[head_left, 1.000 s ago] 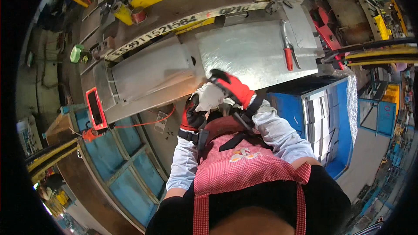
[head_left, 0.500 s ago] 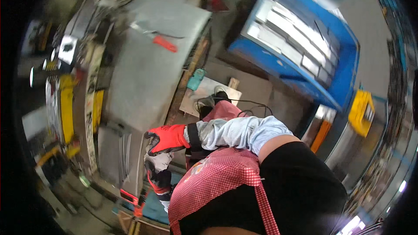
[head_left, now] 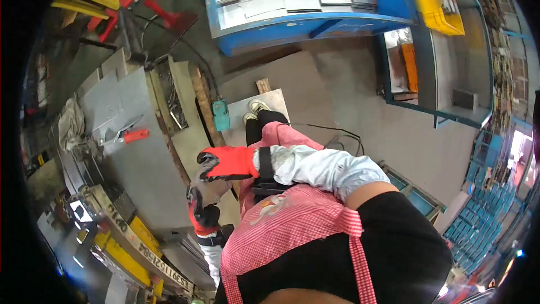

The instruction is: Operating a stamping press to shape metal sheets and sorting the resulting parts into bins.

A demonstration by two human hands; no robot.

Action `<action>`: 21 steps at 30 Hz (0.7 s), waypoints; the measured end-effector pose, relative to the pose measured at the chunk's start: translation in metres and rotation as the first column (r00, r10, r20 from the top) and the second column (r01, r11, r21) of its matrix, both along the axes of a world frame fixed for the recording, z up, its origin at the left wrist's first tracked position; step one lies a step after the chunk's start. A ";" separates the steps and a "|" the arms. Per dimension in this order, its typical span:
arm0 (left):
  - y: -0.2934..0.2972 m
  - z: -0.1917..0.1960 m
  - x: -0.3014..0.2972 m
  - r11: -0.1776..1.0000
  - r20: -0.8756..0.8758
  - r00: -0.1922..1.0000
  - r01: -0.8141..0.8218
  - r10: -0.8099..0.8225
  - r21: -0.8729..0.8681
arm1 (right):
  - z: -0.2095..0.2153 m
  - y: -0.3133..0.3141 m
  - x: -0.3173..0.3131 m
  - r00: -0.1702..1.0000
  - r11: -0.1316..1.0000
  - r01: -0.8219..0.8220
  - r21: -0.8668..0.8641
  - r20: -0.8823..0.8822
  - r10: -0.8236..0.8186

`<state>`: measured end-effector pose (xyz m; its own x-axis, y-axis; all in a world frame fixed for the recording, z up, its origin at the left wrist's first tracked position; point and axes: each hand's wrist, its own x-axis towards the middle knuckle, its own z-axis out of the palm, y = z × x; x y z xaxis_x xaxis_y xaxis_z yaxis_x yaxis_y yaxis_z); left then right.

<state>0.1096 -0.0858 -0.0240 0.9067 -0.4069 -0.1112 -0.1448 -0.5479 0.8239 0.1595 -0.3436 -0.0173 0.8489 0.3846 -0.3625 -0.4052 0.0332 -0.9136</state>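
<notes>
Holding a thin, flat greyish piece (head_left: 211, 190) between two hands, left of centre in the head view. Red-and-black gloved right hand (head_left: 226, 163) has its grip curled over the upper end, matching gloved left hand (head_left: 203, 213) closed round the lower; can't tell how tightly. I'd support both ends evenly, clear of the grey metal surface (head_left: 135, 183).
</notes>
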 end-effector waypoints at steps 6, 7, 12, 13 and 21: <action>-0.037 -0.026 0.036 0.963 0.048 0.963 0.268 -0.266 -0.022 | -0.021 -0.033 -0.023 0.968 0.967 0.251 -0.051 0.000 -0.251; -0.044 -0.022 0.043 0.946 0.181 0.930 0.323 -0.321 0.021 | -0.020 -0.037 -0.026 0.956 0.955 0.292 -0.046 0.004 -0.292; -0.078 -0.022 0.068 0.898 0.074 0.921 0.391 -0.384 -0.202 | 0.002 -0.068 -0.037 0.934 0.930 0.356 -0.091 -0.011 -0.358; -0.091 -0.014 0.073 0.874 0.078 0.894 0.447 -0.441 -0.188 | 0.003 -0.078 -0.039 0.924 0.918 0.380 -0.111 0.007 -0.382; -0.197 -0.015 0.058 0.899 -0.440 0.823 0.179 -0.359 -0.399 | -0.048 -0.160 -0.063 0.941 0.893 0.326 -0.310 0.012 -0.339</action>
<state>0.1679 -0.2827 -0.0392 0.6133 -0.7194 -0.3260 0.2270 -0.2348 0.9452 0.0962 -0.5032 -0.0653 0.8899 -0.0514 -0.4532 -0.4561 -0.1030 -0.8839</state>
